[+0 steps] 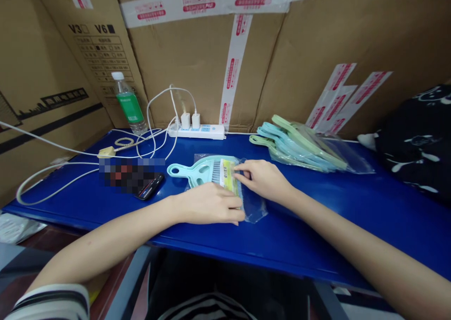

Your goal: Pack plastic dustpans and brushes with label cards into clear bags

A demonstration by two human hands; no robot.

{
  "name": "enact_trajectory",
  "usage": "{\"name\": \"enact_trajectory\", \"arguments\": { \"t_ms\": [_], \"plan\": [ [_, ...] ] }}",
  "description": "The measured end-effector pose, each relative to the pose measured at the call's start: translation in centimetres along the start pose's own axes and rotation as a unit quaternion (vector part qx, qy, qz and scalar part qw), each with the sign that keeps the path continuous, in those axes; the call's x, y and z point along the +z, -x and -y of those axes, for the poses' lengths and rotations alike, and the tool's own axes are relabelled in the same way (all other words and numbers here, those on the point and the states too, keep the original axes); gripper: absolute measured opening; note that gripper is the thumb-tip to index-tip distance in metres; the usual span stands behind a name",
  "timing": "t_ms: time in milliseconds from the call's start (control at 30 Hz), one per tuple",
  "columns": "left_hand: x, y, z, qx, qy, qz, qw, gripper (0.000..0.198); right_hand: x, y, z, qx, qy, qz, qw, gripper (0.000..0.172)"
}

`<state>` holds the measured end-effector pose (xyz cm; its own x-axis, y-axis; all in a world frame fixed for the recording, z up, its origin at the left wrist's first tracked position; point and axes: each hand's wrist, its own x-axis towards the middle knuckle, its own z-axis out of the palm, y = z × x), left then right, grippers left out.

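Observation:
A light-blue dustpan (181, 171) with a small grey-bristled brush (216, 169) lies flat on the blue table, its handle pointing left. Clear plastic bag (255, 209) surrounds the set and spreads loose past its right end. Across the set runs a yellow-green and white label card (229, 176). My left hand (211, 202) lies over the near side of the set, fingers bent and closed at its near right edge, hiding that part. Thumb and forefinger of my right hand (262, 176) pinch the bag at the label's right edge.
Several bagged green and blue dustpans (299, 146) are piled at the back right. Behind stand a power strip (197, 131) with chargers, tangled white cables and a water bottle (129, 105). A phone (150, 187) lies left. Cardboard (197, 61) walls the back; dark patterned fabric (419, 141) is at right.

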<state>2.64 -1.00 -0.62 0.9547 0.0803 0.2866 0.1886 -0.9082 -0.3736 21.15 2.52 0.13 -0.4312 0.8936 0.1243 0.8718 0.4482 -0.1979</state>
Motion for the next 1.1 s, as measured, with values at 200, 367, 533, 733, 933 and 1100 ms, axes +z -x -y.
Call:
{"name": "enact_trajectory", "arguments": {
  "t_ms": [200,367,533,733,933,1100],
  "plan": [
    [-0.1,-0.1,-0.1,0.006,0.003,-0.009,1.000,0.019,0.3,0.1,0.4,0.054,0.010,0.003,0.999,0.042],
    [0.0,0.0,-0.1,0.000,0.008,0.002,1.000,0.024,1.0,-0.3,-0.3,0.042,-0.100,0.007,0.994,0.059],
    [0.1,0.1,-0.1,-0.002,0.021,-0.019,1.000,0.027,1.4,-1.1,-1.8,0.043,-0.249,0.030,0.967,0.065],
    [0.2,0.0,-0.2,-0.005,0.023,-0.006,1.000,0.026,0.0,-1.5,-4.2,0.025,-0.297,0.038,0.954,0.035],
    [0.0,-0.1,-0.2,-0.002,0.022,-0.011,1.000,0.020,-2.7,-1.4,-5.7,0.009,-0.152,-0.090,0.984,0.033],
    [-0.1,-0.2,-0.5,0.007,0.033,0.006,0.999,0.018,-2.6,-4.7,-3.6,-0.047,-0.127,-0.146,0.980,0.040]
  ]
}}
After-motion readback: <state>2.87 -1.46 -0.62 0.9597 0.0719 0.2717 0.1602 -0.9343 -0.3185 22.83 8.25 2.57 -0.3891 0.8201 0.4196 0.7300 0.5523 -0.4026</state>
